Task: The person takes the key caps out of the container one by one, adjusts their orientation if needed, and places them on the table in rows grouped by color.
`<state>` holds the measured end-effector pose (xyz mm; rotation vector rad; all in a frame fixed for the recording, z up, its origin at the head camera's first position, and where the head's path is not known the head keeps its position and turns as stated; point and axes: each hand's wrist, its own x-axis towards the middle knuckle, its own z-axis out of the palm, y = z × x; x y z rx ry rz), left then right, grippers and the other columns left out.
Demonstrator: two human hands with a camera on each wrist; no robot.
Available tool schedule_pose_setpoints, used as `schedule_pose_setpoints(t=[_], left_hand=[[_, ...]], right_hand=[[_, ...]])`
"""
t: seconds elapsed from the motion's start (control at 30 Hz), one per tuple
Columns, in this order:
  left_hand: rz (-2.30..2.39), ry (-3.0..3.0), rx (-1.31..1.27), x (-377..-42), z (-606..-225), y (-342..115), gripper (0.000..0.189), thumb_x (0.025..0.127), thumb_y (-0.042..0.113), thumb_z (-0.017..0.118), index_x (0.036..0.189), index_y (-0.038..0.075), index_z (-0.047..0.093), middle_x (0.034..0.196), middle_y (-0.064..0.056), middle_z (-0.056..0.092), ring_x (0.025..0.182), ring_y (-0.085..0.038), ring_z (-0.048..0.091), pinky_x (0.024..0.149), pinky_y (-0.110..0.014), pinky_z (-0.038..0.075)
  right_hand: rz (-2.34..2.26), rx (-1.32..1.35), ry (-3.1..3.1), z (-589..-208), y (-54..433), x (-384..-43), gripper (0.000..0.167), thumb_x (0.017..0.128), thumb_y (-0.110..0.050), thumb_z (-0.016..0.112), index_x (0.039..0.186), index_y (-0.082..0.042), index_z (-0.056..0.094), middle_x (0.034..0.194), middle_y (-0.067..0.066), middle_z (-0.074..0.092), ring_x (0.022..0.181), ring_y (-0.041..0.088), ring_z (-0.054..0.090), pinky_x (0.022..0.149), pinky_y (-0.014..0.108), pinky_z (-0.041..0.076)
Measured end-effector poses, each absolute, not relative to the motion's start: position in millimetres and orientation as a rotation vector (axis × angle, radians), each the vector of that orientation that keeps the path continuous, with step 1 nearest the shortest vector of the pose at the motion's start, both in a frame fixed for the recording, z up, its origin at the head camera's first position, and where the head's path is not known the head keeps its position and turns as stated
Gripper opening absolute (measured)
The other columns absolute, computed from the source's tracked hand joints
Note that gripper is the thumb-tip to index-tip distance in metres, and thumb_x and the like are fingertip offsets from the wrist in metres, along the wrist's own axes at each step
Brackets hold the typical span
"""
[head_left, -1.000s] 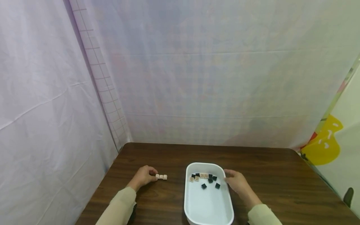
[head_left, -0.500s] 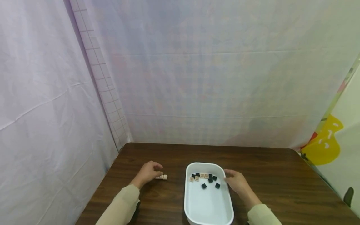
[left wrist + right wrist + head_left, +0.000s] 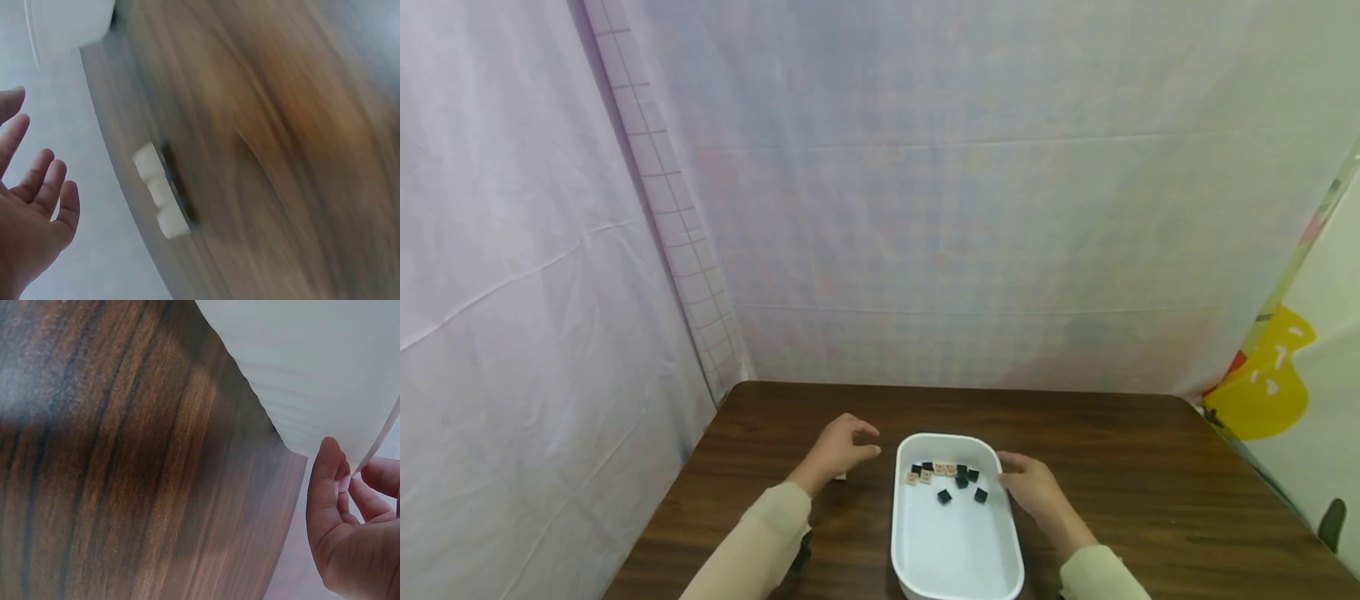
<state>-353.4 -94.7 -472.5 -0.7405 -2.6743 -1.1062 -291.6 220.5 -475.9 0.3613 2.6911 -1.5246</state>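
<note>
My left hand (image 3: 838, 450) is in the air between a row of three small cream tiles and the white tray, its fingers apart and holding nothing. In the left wrist view the tiles (image 3: 161, 191) sit end to end on the table with dark undersides, apart from the hand (image 3: 40, 206). The head view shows only a sliver of a tile (image 3: 840, 477) beneath the hand. My right hand (image 3: 1033, 492) pinches the right rim of the white tray (image 3: 957, 550); in the right wrist view, the tray's rim runs between thumb and fingers.
Inside the tray, several black pieces (image 3: 944, 497) and several cream tiles with dark marks (image 3: 926, 477) lie mostly towards the far end. A brown wood-grain table (image 3: 1120, 467) carries everything. Pale cloth (image 3: 955, 208) hangs behind its far edge.
My left hand has left the tile row and moved right and away from me, towards the tray, its fingers spreading. The right hand and the tray have not moved.
</note>
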Motion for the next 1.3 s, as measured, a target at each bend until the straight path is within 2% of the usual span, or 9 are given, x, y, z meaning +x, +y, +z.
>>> schedule_pose_setpoints(t=[0.17,0.37,0.67,0.97,1.07,1.2,1.3], left_hand=[[-1.074,-2.686,-0.767,-351,-470,-69,0.024,0.084,0.018,0.077,0.104,0.006,0.075,0.107,-0.008,0.06,0.102,-0.028,0.056,0.091,-0.044,0.046],[-1.083,-2.807,-0.739,-345,-469,-43,0.026,0.088,0.022,0.075,0.112,0.011,0.074,0.121,-0.009,0.055,0.113,-0.03,0.052,0.095,-0.049,0.044],[-0.823,-2.933,-0.758,-337,-470,-20,0.024,0.086,0.027,0.078,0.109,0.019,0.075,0.141,-0.016,0.048,0.132,-0.036,0.04,0.107,-0.057,0.031],[-0.605,-2.98,-0.727,-342,-476,-9,0.019,0.081,0.03,0.082,0.098,0.023,0.078,0.143,-0.016,0.048,0.135,-0.036,0.038,0.106,-0.055,0.032],[-0.553,-2.988,-0.724,-344,-477,-6,0.015,0.081,0.029,0.081,0.095,0.023,0.078,0.142,-0.016,0.049,0.135,-0.037,0.037,0.105,-0.055,0.033],[-0.472,-3.005,-0.723,-347,-479,-1,0.013,0.079,0.027,0.082,0.091,0.024,0.077,0.14,-0.015,0.05,0.135,-0.037,0.036,0.105,-0.053,0.033],[-0.361,-3.022,-0.718,-349,-481,4,0.013,0.077,0.028,0.083,0.088,0.025,0.077,0.141,-0.015,0.049,0.135,-0.035,0.036,0.105,-0.052,0.033]], right_hand=[[-1.517,0.384,2.669,-476,220,-292,0.046,0.093,-0.003,0.057,0.137,0.005,0.052,0.138,0.034,0.046,0.118,0.048,0.053,0.088,0.058,0.049],[-1.507,0.375,2.681,-474,219,-289,0.046,0.093,-0.004,0.057,0.137,0.006,0.052,0.135,0.034,0.049,0.109,0.043,0.06,0.081,0.052,0.053],[-1.507,0.366,2.702,-471,215,-285,0.045,0.093,-0.003,0.056,0.136,0.007,0.052,0.137,0.035,0.048,0.114,0.047,0.056,0.087,0.056,0.05],[-1.506,0.299,2.755,-476,218,-286,0.044,0.091,-0.003,0.057,0.134,0.009,0.054,0.136,0.035,0.049,0.122,0.049,0.05,0.097,0.059,0.042],[-1.53,0.284,2.756,-477,218,-287,0.044,0.09,-0.002,0.057,0.133,0.009,0.055,0.134,0.035,0.051,0.119,0.047,0.053,0.097,0.058,0.043],[-1.553,0.27,2.755,-477,219,-287,0.043,0.09,-0.002,0.058,0.131,0.01,0.056,0.128,0.035,0.055,0.104,0.039,0.062,0.089,0.052,0.05],[-1.537,0.285,2.755,-478,219,-287,0.043,0.091,-0.002,0.057,0.132,0.01,0.055,0.13,0.034,0.053,0.105,0.039,0.062,0.088,0.051,0.051]])
